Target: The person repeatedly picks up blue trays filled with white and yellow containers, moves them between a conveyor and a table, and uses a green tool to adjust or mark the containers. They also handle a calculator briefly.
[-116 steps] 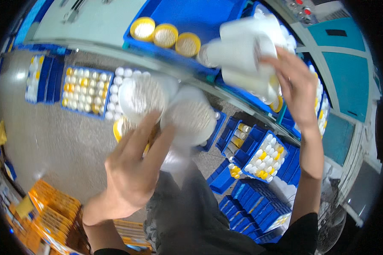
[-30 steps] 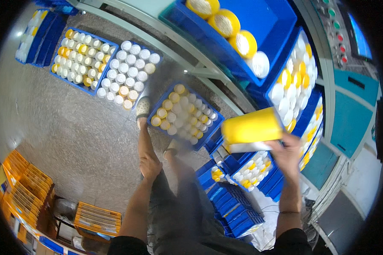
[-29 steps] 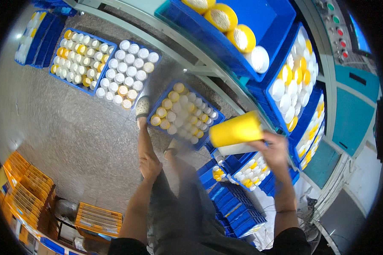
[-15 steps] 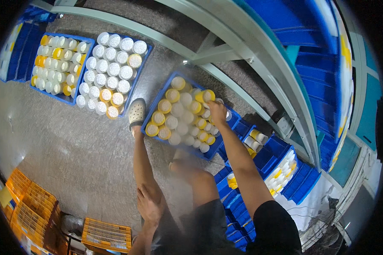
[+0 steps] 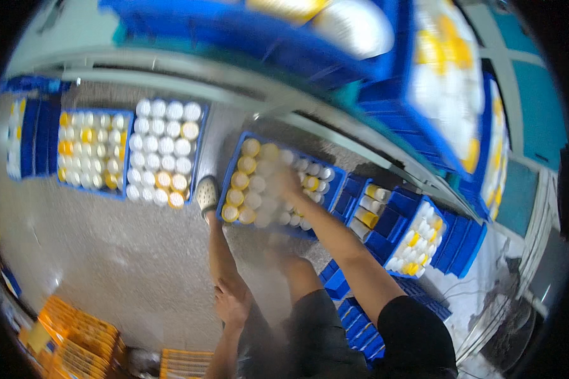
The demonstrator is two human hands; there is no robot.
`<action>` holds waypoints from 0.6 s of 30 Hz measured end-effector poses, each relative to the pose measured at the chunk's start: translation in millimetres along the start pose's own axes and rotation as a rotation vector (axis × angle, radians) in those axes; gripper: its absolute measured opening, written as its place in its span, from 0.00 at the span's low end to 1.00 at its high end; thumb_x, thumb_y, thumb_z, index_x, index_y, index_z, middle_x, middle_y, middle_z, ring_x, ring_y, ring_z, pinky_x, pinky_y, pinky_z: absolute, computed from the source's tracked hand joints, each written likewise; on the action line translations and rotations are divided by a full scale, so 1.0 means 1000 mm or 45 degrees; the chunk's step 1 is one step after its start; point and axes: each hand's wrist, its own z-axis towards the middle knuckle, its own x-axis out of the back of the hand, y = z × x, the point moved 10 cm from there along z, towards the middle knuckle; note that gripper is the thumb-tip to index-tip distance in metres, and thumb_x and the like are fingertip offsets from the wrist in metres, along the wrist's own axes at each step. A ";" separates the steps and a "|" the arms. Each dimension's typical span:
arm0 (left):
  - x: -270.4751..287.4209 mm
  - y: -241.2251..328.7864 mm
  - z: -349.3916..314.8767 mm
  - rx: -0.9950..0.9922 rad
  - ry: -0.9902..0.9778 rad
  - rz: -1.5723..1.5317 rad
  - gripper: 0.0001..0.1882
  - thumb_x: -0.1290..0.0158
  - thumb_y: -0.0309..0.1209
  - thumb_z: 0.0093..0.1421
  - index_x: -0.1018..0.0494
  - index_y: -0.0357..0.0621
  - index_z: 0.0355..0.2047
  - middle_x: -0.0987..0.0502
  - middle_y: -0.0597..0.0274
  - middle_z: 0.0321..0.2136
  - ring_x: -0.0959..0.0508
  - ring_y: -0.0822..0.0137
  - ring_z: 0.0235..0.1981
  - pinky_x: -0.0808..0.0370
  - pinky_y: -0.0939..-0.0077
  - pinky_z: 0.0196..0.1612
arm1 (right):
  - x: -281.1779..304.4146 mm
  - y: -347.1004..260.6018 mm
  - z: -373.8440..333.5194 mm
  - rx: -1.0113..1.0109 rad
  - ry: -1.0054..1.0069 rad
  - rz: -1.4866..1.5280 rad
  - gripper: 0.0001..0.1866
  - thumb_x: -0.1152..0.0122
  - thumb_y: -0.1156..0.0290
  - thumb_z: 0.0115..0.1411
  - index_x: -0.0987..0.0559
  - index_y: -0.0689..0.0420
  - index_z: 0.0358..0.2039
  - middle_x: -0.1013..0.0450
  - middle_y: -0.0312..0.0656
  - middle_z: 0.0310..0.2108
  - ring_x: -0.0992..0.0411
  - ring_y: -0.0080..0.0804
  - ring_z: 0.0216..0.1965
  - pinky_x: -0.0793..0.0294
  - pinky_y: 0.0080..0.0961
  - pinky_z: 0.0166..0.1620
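My right hand reaches down over a blue crate packed with white and yellow cylindrical tubs. The hand is at the middle of the crate, among the tubs. A hazy smear covers its fingers and the tubs around it, so any grip is hidden. Yellow-sided tubs line the crate's left side, and smaller-looking ones stand or lie toward its right. My left hand rests on my left leg just below the knee, fingers laid along it, holding nothing. My clog-shod left foot stands against the crate's left edge.
Two blue crates of upright tubs stand on the floor at left. Further blue crates line the right side. Overhead, a metal rack carries loaded crates. Orange crates are stacked at lower left.
The view has tilted, bringing more of the loaded rack into sight. My right hand has moved left within the crate, and the yellow tub at its fingers no longer shows distinctly. My left hand stays put.
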 end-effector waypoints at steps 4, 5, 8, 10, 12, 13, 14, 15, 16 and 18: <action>0.059 0.059 -0.003 -0.203 0.037 0.212 0.43 0.43 0.38 0.56 0.49 0.27 0.64 0.36 0.27 0.56 0.34 0.37 0.58 0.32 0.51 0.58 | 0.161 -0.037 -0.122 0.257 0.299 0.501 0.16 0.44 0.66 0.61 0.23 0.56 0.48 0.23 0.50 0.38 0.25 0.52 0.41 0.28 0.44 0.47; 0.080 0.078 -0.008 -0.252 0.013 0.275 0.42 0.43 0.36 0.57 0.49 0.28 0.65 0.36 0.29 0.57 0.34 0.38 0.58 0.31 0.51 0.58 | 0.196 -0.037 -0.142 0.239 0.267 0.621 0.15 0.43 0.66 0.61 0.22 0.56 0.47 0.23 0.50 0.38 0.24 0.51 0.41 0.27 0.44 0.46; 0.202 0.184 -0.036 -0.816 0.415 -0.083 0.31 0.44 0.27 0.57 0.38 0.33 0.60 0.30 0.42 0.54 0.29 0.44 0.54 0.29 0.54 0.54 | 0.309 -0.013 -0.197 0.070 0.475 0.776 0.12 0.42 0.68 0.61 0.20 0.55 0.44 0.22 0.48 0.37 0.24 0.49 0.40 0.25 0.41 0.43; 0.284 0.256 -0.061 -1.087 0.698 -0.226 0.24 0.42 0.26 0.56 0.30 0.34 0.53 0.26 0.45 0.48 0.27 0.45 0.49 0.28 0.55 0.51 | 0.390 0.005 -0.227 0.082 0.796 0.696 0.09 0.41 0.73 0.60 0.19 0.57 0.42 0.22 0.47 0.36 0.24 0.47 0.38 0.24 0.37 0.41; 0.352 0.327 -0.108 -1.478 1.011 -0.317 0.17 0.42 0.25 0.57 0.26 0.34 0.47 0.23 0.45 0.41 0.25 0.46 0.43 0.28 0.57 0.48 | 0.454 0.029 -0.247 -0.015 1.068 0.651 0.08 0.40 0.76 0.59 0.20 0.59 0.40 0.23 0.48 0.35 0.24 0.48 0.37 0.24 0.34 0.41; 0.371 0.355 -0.117 -1.488 0.957 -0.346 0.16 0.42 0.21 0.57 0.26 0.34 0.46 0.23 0.46 0.40 0.24 0.46 0.40 0.27 0.59 0.46 | 0.475 0.041 -0.247 -0.085 1.102 0.666 0.08 0.39 0.76 0.59 0.20 0.60 0.40 0.23 0.48 0.36 0.24 0.46 0.38 0.24 0.32 0.42; 0.388 0.385 -0.132 -1.602 0.942 -0.371 0.15 0.43 0.21 0.58 0.26 0.35 0.46 0.23 0.46 0.40 0.24 0.47 0.41 0.28 0.59 0.46 | 0.495 0.054 -0.247 -0.152 1.137 0.678 0.08 0.38 0.76 0.59 0.20 0.60 0.39 0.23 0.49 0.37 0.23 0.44 0.38 0.25 0.30 0.43; 0.401 0.417 -0.148 -1.766 0.951 -0.326 0.15 0.44 0.22 0.59 0.26 0.36 0.47 0.22 0.47 0.41 0.24 0.47 0.42 0.27 0.59 0.47 | 0.516 0.060 -0.247 -0.171 1.205 0.578 0.10 0.38 0.76 0.59 0.21 0.60 0.41 0.24 0.49 0.39 0.24 0.45 0.41 0.25 0.31 0.45; 0.408 0.448 -0.162 -1.876 0.967 -0.297 0.15 0.44 0.22 0.59 0.26 0.36 0.47 0.23 0.47 0.42 0.24 0.47 0.43 0.27 0.59 0.47 | 0.537 0.064 -0.243 -0.168 1.285 0.466 0.12 0.38 0.77 0.58 0.22 0.60 0.43 0.24 0.49 0.41 0.24 0.47 0.44 0.25 0.32 0.47; 0.411 0.500 -0.178 -1.979 0.966 -0.233 0.16 0.44 0.23 0.58 0.26 0.37 0.48 0.23 0.46 0.43 0.24 0.46 0.45 0.27 0.58 0.49 | 0.560 0.082 -0.217 -0.238 1.228 0.484 0.18 0.37 0.78 0.56 0.25 0.59 0.49 0.27 0.50 0.48 0.28 0.50 0.51 0.28 0.35 0.53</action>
